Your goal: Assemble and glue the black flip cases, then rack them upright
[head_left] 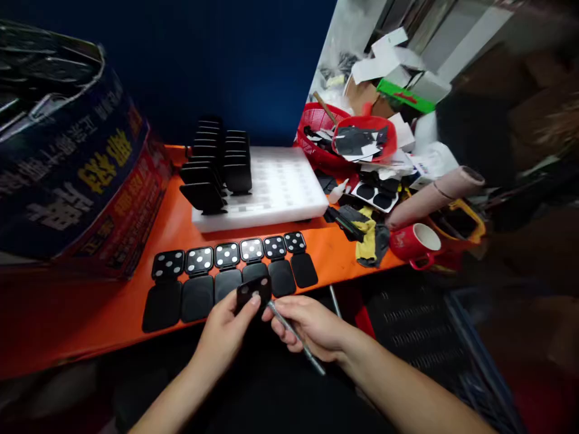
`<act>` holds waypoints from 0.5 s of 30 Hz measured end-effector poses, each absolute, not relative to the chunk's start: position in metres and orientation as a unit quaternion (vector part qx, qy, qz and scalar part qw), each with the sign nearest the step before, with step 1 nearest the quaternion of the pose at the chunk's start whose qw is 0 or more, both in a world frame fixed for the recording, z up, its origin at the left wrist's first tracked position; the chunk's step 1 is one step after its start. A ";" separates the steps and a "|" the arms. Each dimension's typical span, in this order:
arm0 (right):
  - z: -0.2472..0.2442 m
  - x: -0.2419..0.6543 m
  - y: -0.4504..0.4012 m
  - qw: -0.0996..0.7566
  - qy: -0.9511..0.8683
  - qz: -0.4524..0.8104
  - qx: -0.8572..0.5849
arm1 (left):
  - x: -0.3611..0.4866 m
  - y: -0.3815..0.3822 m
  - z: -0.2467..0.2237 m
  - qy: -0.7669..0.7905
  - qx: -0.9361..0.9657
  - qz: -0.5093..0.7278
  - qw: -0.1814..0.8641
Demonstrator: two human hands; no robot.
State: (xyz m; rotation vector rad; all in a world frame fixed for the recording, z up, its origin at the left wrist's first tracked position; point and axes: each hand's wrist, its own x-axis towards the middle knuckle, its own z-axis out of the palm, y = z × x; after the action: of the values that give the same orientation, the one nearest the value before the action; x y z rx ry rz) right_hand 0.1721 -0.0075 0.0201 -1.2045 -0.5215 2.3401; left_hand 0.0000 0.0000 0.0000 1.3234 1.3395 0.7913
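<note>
My left hand [230, 328] is closed on a small black square plate [254, 290] with pale round dots, its thumb lying over the front. In my right hand [312, 325] is a thin grey metal rod [298, 339], slanting down to the right. The rod's upper end meets the plate's right edge, or comes very close to it. Just behind my hands, a row of hinged black cases lies unfolded, with dotted upper halves [199, 259] and plain dark lower halves [198, 299]. My left hand and its plate partly cover the middle cases.
A white foam tray [289, 181] holds two rows of upright black pieces [237, 163]. At left stands a big printed bag [85, 157]. Right are red baskets [321, 150], a red mug [414, 244], a cardboard tube [434, 196] and a yellow-grey glove [368, 238]. The orange tabletop [104, 319] ends before me.
</note>
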 end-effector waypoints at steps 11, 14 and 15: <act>0.017 0.191 -0.019 0.227 0.035 0.901 -0.368 | 0.004 -0.020 0.007 0.360 0.789 0.344 0.361; 0.017 0.196 -0.024 0.257 0.056 0.890 -0.372 | 0.010 -0.015 0.010 0.317 0.802 0.339 0.375; 0.019 0.197 -0.025 0.275 0.060 0.882 -0.378 | 0.013 -0.013 0.011 0.304 0.804 0.339 0.382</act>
State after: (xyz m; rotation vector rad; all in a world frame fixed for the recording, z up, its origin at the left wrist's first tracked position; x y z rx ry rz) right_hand 0.1970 -0.0248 0.0185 -1.0160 0.1603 2.3721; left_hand 0.0129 -0.0134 0.0113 2.0501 0.7764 0.8655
